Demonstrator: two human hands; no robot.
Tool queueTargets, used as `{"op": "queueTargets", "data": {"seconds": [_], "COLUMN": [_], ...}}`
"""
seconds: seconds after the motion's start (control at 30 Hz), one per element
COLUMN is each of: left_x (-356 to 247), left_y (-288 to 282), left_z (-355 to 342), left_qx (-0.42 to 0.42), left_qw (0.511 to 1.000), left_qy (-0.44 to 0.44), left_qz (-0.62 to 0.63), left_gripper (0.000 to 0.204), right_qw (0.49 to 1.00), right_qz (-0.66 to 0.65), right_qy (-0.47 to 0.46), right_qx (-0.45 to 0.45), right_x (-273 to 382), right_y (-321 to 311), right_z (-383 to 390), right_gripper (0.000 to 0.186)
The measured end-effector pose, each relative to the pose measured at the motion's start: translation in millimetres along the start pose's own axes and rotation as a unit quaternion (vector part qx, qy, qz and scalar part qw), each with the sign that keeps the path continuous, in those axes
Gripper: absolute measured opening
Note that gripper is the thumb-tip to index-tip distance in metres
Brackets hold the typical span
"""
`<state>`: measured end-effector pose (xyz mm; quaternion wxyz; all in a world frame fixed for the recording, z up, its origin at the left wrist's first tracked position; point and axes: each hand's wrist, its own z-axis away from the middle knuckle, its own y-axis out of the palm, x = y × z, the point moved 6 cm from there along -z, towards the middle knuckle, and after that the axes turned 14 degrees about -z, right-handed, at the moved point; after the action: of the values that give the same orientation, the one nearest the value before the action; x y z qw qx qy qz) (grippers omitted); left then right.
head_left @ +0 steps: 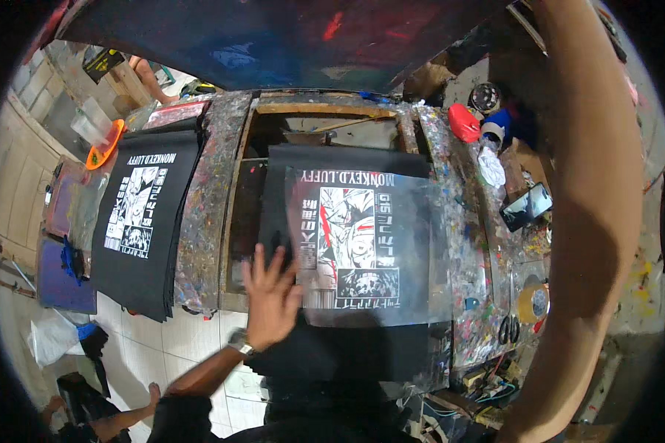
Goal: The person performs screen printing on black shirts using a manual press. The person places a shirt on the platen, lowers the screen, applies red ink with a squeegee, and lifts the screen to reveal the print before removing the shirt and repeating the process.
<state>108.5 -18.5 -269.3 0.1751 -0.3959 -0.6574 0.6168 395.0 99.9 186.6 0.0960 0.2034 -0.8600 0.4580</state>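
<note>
My left hand (273,295), wearing a wristwatch, has its fingers spread at the left edge of black fabric (281,221) on the paint-spattered press. A transparent sheet (436,244) lies over the fabric, with a white manga-style print and red streaks (347,236) showing; whether my fingers touch it I cannot tell. My right forearm (576,280) rises steeply along the right side to the top edge, its hand out of view. A large raised dark panel (273,37), smeared with blue and red, hangs above the press.
At left lie stacked printed black pieces (148,280) and an orange tray (100,155). At right are a red bag (463,122), phone (526,207), tape roll (532,301) and scissors (508,328). Another person's leg (148,74) shows behind, and another bare limb (125,421) at lower left.
</note>
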Motion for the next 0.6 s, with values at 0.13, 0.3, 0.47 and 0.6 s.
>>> {"op": "queueTargets", "data": {"seconds": [0.13,0.3,0.47,0.6], "left_x": [-94,-72,-1,13], "left_y": [10,-171,-257,-148], "left_z": [-43,-78,-51,22], "left_qx": [0.086,-0.371,-0.34,-0.117], "left_qw": [0.938,0.926,0.882,0.967], "left_qy": [0.021,0.068,-0.016,0.059], "left_qz": [0.336,0.006,-0.326,-0.217], "left_gripper": [0.036,0.056,0.07,0.051], "right_qw": [0.972,0.976,0.979,0.996], "right_qz": [0.199,0.2,0.172,0.085], "right_qy": [-0.094,0.06,-0.024,0.022], "right_qx": [0.084,-0.059,-0.108,-0.033], "right_x": [-5,39,72,75], "right_y": [-9,6,81,163], "right_z": [-19,93,215,355], "right_gripper": [0.062,0.079,0.061,0.055]}}
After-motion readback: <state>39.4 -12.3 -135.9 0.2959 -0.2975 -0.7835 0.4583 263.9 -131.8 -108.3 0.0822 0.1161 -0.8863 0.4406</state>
